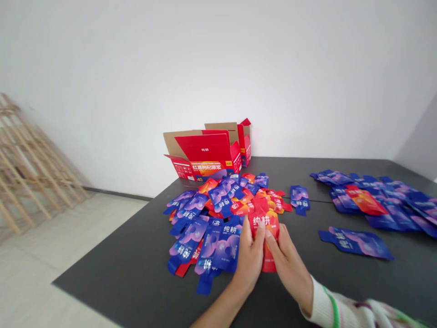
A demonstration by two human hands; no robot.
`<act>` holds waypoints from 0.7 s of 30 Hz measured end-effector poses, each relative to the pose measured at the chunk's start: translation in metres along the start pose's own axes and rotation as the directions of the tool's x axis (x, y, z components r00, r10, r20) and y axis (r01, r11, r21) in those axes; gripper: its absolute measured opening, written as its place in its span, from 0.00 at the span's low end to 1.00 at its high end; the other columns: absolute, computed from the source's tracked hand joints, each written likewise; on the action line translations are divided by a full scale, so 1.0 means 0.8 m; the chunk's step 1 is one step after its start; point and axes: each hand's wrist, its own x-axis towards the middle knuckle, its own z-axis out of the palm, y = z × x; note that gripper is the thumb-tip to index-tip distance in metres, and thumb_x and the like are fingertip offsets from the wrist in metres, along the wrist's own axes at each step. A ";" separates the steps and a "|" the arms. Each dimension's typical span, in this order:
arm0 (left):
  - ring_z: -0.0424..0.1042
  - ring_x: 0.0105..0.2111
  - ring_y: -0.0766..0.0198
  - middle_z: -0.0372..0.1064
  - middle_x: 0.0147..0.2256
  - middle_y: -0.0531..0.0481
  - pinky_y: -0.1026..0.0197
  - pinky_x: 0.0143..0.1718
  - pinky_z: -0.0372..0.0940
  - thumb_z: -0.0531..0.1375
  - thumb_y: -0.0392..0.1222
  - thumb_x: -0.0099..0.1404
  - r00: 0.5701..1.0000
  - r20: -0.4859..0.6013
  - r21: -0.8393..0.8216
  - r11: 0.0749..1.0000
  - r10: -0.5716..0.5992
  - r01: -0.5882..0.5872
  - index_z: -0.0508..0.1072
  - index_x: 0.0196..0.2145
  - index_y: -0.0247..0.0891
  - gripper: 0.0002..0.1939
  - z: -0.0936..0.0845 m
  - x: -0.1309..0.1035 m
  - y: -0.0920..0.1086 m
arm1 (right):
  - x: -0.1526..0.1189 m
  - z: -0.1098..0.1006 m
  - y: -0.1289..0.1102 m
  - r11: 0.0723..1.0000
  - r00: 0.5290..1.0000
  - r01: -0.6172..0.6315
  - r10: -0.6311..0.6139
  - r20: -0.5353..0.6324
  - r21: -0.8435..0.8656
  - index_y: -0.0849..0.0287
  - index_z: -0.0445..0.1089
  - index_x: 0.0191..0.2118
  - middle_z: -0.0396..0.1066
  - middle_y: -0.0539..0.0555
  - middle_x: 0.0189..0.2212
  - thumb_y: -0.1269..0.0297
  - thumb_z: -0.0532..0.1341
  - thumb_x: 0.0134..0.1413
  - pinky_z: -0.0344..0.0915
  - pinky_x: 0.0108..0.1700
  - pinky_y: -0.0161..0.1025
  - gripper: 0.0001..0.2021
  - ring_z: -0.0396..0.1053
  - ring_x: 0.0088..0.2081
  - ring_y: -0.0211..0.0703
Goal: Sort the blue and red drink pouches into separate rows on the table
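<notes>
Both of my hands grip one red and orange printed pouch [267,223], its narrow neck end pointing away from me. My left hand [250,255] is closed on its left side, thumb on the front face. On the right side my right hand [288,259] is closed too, its thumb close to the other one. The fingers behind the pouch are hidden. Just beyond and to the left lies a loose pile of blue pouches [227,243] and red pouches [242,208], overlapping at various angles. Single blue pouches [357,241] lie flat to the right.
Two open red cartons [211,155] stand at the table's far left, flaps raised. A second spread of blue pouches [392,205] with a red pouch [367,201] on top covers the right side. The black table [136,273] ends at the left; a wooden rack [27,159] leans beyond.
</notes>
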 end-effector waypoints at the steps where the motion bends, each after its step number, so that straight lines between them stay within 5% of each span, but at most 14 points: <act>1: 0.56 0.64 0.56 0.57 0.64 0.40 0.51 0.65 0.52 0.55 0.55 0.66 1.000 -0.019 -0.004 1.000 -0.018 0.018 0.59 0.60 0.38 0.30 0.000 0.000 0.003 | 0.000 0.000 0.000 1.000 1.000 0.003 -0.003 0.007 -0.021 0.55 0.60 0.44 0.64 0.57 0.44 0.47 0.52 0.66 0.63 0.54 0.45 0.16 0.64 0.48 0.49; 4: 0.61 0.61 0.54 0.61 0.61 0.40 0.51 0.63 0.56 0.54 0.55 0.66 0.998 -0.064 -0.014 1.000 -0.026 0.025 0.62 0.56 0.37 0.26 -0.002 0.001 0.010 | 0.006 -0.005 -0.002 0.998 0.998 0.027 -0.024 0.050 -0.059 0.56 0.61 0.43 0.66 0.56 0.42 0.48 0.52 0.66 0.65 0.49 0.43 0.15 0.66 0.45 0.48; 8: 0.68 0.55 0.56 0.68 0.55 0.44 0.54 0.57 0.62 0.55 0.54 0.66 0.999 0.041 -0.050 0.999 0.010 -0.008 0.66 0.52 0.40 0.21 -0.004 0.002 0.016 | 0.028 -0.018 -0.010 0.998 0.997 0.060 -0.061 0.045 0.010 0.56 0.59 0.43 0.67 0.53 0.40 0.50 0.54 0.66 0.66 0.43 0.38 0.13 0.68 0.39 0.44; 14: 0.64 0.57 0.55 0.68 0.55 0.44 0.53 0.60 0.58 0.52 0.55 0.67 0.998 0.057 0.128 0.991 0.027 -0.034 0.67 0.49 0.40 0.20 -0.005 0.005 0.007 | 0.032 -0.022 -0.021 0.990 0.993 0.114 -0.115 0.012 0.077 0.57 0.63 0.40 0.69 0.51 0.39 0.54 0.53 0.68 0.65 0.43 0.35 0.11 0.66 0.37 0.40; 17: 0.71 0.44 0.58 0.73 0.43 0.48 0.58 0.47 0.65 0.52 0.56 0.67 0.991 0.072 0.183 0.975 0.117 -0.129 0.69 0.41 0.40 0.17 -0.007 0.006 0.011 | 0.022 -0.015 -0.025 0.978 0.997 0.071 -0.068 -0.021 0.195 0.57 0.63 0.40 0.69 0.51 0.42 0.55 0.54 0.68 0.65 0.45 0.35 0.11 0.67 0.38 0.40; 21: 0.65 0.30 0.65 0.65 0.28 0.55 0.65 0.33 0.61 0.53 0.54 0.67 0.970 0.121 0.179 0.957 0.210 -0.230 0.65 0.29 0.41 0.15 -0.014 0.010 0.018 | 0.037 -0.027 -0.023 0.959 0.998 0.012 0.008 -0.067 0.283 0.56 0.63 0.42 0.70 0.51 0.41 0.50 0.56 0.65 0.67 0.45 0.35 0.14 0.68 0.40 0.41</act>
